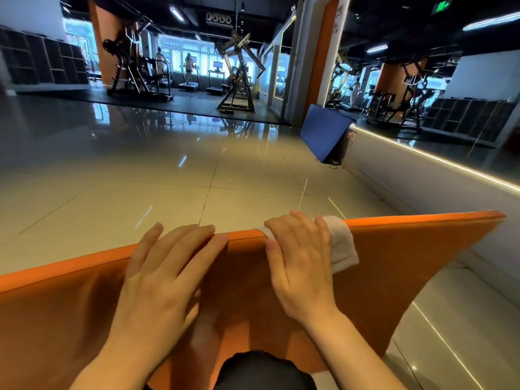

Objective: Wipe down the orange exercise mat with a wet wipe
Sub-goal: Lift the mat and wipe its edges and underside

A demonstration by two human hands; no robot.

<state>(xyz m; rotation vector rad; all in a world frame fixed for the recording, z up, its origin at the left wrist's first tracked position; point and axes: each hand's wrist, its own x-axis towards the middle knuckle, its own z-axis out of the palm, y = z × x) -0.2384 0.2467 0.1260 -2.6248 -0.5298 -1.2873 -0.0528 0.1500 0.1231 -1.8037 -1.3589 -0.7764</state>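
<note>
Commercial gym. Weight machines [236,80] are standing at 12 o'clock on dark matting, with people walking on treadmills [189,77] before bright windows. Cubby shelving [42,61] is lining the wall at 10 o'clock. A wall mirror [427,88] at 2 o'clock is reflecting equipment; a blue mat [323,132] is leaning beside it. Glossy tile floor [140,170] is spreading throughout.

A glossy pale tiled floor [168,175] stretches away. Far ahead stand weight machines [239,77] and treadmills [188,80] before bright windows. A blue mat [323,130] leans against the mirrored right wall [422,88]. Cubby shelves [42,60] line the far left.
</note>
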